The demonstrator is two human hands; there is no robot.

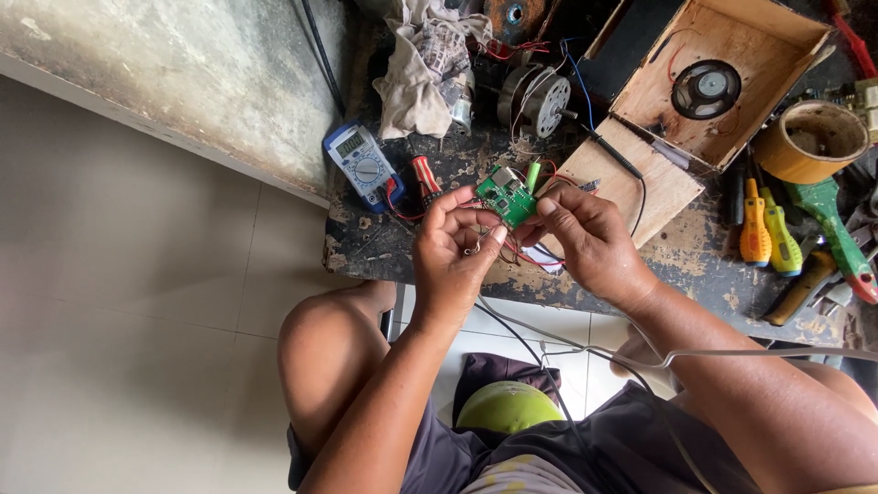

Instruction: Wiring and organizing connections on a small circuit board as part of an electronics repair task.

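We look from a single head-worn camera, facing steeply down past our own bent knees onto the near edge of the worn, paint-flecked dark workbench (384, 247); our two hands sit close, mid-frame, the pale tiled floor (137, 320) filling the left.

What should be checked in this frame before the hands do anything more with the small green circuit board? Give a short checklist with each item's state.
1. Board held by both hands: ok. The left hand and right hand pinch the green circuit board between fingertips.
2. Board above the bench: ok, it is over the worn workbench edge.
3. Wires free of tangle: cannot tell. Red wires loop under the hands.
4. Multimeter nearby: ok. The blue multimeter lies left of the board.
5. Screwdrivers nearby: ok. The orange and green screwdrivers lie to the right.
6. Solder joints sound: cannot tell, too small.
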